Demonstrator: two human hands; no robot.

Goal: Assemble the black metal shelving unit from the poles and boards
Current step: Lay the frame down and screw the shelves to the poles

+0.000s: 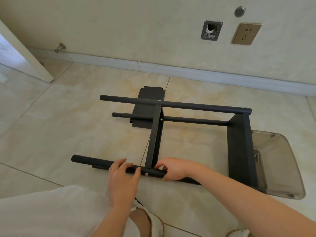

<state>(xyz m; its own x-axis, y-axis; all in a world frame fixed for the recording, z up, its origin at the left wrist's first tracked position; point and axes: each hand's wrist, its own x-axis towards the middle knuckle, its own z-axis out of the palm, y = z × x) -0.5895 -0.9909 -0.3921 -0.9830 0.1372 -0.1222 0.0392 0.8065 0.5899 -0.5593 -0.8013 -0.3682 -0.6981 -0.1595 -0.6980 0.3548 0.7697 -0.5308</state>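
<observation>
Shelving unit (239,147), part-built, on its side on the floor: your left hand (123,171) clasps the near pole (90,161), and your right hand (172,168) curls round it beside the middle board (154,139). Step, likely: securing that joint at the screw (146,174). Next: fit the loose board (147,100) onto the free pole ends, holes aligned.

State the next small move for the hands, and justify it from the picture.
Probably tighten the screw joining the near pole to the middle board: the left hand and right hand both grip the pole at that joint, and the screw head sits exposed between them.
</observation>
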